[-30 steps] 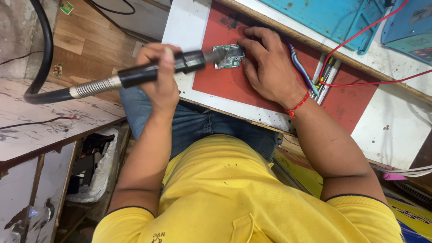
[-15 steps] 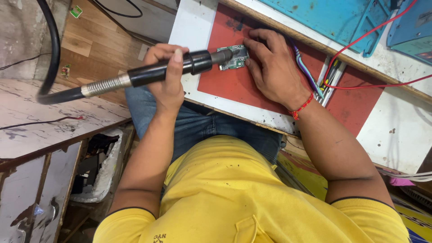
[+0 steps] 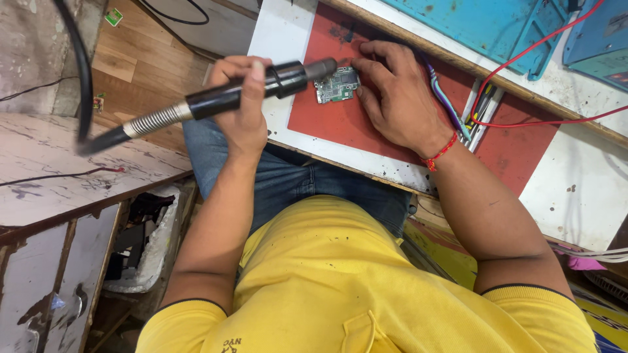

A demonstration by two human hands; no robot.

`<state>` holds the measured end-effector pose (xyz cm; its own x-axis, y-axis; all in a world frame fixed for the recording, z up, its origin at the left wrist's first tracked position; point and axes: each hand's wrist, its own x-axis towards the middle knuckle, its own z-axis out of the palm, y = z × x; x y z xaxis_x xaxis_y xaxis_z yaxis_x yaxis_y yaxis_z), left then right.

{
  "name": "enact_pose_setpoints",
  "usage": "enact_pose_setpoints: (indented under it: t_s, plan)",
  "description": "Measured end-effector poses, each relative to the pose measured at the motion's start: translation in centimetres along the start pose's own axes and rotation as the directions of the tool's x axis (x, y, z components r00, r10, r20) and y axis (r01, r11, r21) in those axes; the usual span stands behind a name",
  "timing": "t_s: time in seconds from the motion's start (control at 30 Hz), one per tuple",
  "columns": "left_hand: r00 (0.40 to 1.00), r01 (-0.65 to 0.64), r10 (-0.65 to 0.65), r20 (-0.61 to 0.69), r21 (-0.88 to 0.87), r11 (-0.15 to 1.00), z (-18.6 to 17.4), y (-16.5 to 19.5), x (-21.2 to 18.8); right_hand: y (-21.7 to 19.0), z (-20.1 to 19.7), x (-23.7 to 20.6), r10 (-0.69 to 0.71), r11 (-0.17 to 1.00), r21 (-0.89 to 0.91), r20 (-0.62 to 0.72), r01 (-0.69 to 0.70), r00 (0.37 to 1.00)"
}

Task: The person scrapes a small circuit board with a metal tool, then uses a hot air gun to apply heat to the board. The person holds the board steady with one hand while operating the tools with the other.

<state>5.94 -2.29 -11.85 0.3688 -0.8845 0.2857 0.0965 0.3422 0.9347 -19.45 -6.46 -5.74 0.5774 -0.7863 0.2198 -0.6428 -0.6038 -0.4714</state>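
Both hands are busy near top centre: left hand (image 3: 243, 111) wrapped around the black hot-air wand (image 3: 261, 88), right hand (image 3: 399, 98) pinning the small green circuit board (image 3: 337, 85) flat on the red mat (image 3: 347, 124) so it stays put.
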Motion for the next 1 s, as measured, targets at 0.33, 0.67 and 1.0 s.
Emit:
enact_pose_setpoints:
  t_s: [0.33,0.67,1.0]
  plan:
    - [0.992,-0.051,0.049,0.118,0.008,0.999,-0.31,-0.66,0.09,-0.12,0.01,0.33,0.0,1.0,0.001,0.003,0.0,1.0]
    - [0.999,-0.028,0.028,-0.021,-0.003,1.0,-0.33,-0.37,0.25,0.07,-0.14,0.51,0.042,0.999,0.021,0.009,-0.042,0.999]
    - [0.988,-0.077,0.075,0.135,0.005,0.997,-0.23,-0.23,0.34,-0.01,0.04,0.54,0.045,0.999,0.009,0.005,-0.045,0.999]
